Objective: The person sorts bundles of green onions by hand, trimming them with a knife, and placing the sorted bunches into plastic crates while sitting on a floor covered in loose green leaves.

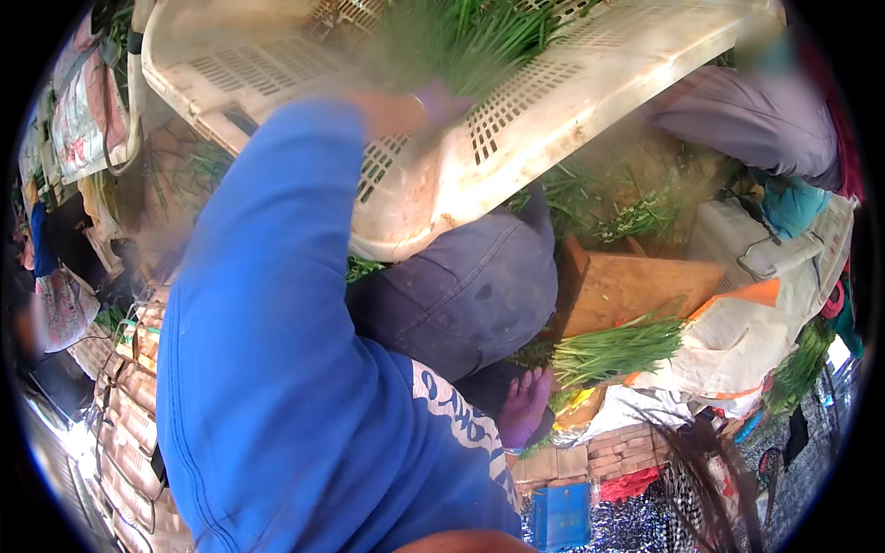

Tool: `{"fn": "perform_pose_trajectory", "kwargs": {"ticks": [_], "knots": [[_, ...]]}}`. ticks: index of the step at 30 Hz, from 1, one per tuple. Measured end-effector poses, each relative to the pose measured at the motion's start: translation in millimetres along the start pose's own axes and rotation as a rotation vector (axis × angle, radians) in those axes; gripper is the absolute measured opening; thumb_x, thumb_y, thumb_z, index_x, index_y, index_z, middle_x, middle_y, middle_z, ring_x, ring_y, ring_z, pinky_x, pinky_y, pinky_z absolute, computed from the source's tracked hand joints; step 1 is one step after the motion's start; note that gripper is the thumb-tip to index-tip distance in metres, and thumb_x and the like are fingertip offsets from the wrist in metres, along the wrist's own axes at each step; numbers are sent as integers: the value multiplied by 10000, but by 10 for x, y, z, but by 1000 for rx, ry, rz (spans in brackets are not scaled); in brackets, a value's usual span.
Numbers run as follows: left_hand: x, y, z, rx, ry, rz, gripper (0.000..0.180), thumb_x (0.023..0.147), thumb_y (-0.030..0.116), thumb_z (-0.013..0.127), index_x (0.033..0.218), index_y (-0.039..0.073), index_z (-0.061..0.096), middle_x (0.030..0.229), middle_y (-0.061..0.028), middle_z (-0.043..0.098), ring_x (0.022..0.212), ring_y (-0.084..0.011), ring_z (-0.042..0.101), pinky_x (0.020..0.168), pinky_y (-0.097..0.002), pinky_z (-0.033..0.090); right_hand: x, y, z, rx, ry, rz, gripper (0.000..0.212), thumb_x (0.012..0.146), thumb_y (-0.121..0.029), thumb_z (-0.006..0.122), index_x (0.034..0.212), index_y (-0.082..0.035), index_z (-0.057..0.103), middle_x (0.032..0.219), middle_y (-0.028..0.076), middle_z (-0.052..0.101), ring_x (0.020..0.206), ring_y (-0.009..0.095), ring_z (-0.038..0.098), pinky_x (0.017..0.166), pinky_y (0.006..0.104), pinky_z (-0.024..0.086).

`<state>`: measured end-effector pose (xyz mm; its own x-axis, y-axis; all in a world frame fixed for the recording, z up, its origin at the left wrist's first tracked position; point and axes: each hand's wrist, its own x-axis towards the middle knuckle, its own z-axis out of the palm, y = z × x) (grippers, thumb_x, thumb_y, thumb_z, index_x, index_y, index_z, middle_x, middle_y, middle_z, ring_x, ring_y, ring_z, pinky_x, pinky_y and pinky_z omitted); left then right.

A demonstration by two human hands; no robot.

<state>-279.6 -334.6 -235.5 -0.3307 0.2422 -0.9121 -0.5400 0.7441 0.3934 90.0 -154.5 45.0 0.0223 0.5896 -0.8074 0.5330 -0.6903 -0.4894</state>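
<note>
My left arm, in a blue sleeve, reaches up across a dirty white plastic crate with slotted walls. At its end my left hand, partly purple, is smeared by motion beside long green leafy stalks in the crate. Whether its fingers grip the stalks cannot be seen. Lower down, my right hand in a purple glove is held beside my dark-trousered leg, fingers stretched upward and nothing visible in them. Just right of it lies a bunch of green stalks with pale ends.
A brown wooden board or box stands beyond the bunch, with a white-and-orange sack to its right. Another person in mauve trousers is at the upper right. Loose greens litter the ground. A blue box sits near the bottom.
</note>
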Motion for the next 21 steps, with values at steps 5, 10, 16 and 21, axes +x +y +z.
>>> {"fn": "perform_pose_trajectory", "kwargs": {"ticks": [5, 10, 16, 21], "knots": [[101, 25, 10, -336, -239, 123, 1089, 623, 780, 414, 1346, 12, 144, 1379, -211, 183, 1289, -275, 164, 1025, -376, 199, 44, -29, 89, 4, -66, 20, 571, 850, -329, 491, 1318, -84, 274, 1331, 106, 289, 1141, 197, 330, 948, 349, 247], [218, -104, 73, -405, -289, 108, 913, 666, 607, 586, 1302, 28, 279, 1331, -179, 302, 1213, -238, 318, 975, -351, 295, 40, 36, 34, -48, -119, -48, 562, 863, -326, 469, 1322, -81, 258, 1295, 114, 329, 1183, 216, 309, 968, 363, 227], [-5, -27, -55, -402, -492, 38, 457, 775, 272, 611, 1120, -4, 494, 1073, -109, 558, 983, -161, 511, 859, -309, 409, -108, 92, 239, 148, -75, -64, 529, 876, -290, 449, 1317, -62, 263, 1275, 100, 373, 1188, 208, 324, 967, 362, 243], [920, -802, -809, 875, -854, 641, 608, 777, 411, 572, 1197, -7, 436, 1100, -135, 529, 987, -173, 498, 888, -288, 372, -108, 168, 199, 164, -188, -226, 403, 896, -171, 399, 1269, -27, 347, 1286, 63, 374, 1131, 162, 415, 924, 287, 331]]}}
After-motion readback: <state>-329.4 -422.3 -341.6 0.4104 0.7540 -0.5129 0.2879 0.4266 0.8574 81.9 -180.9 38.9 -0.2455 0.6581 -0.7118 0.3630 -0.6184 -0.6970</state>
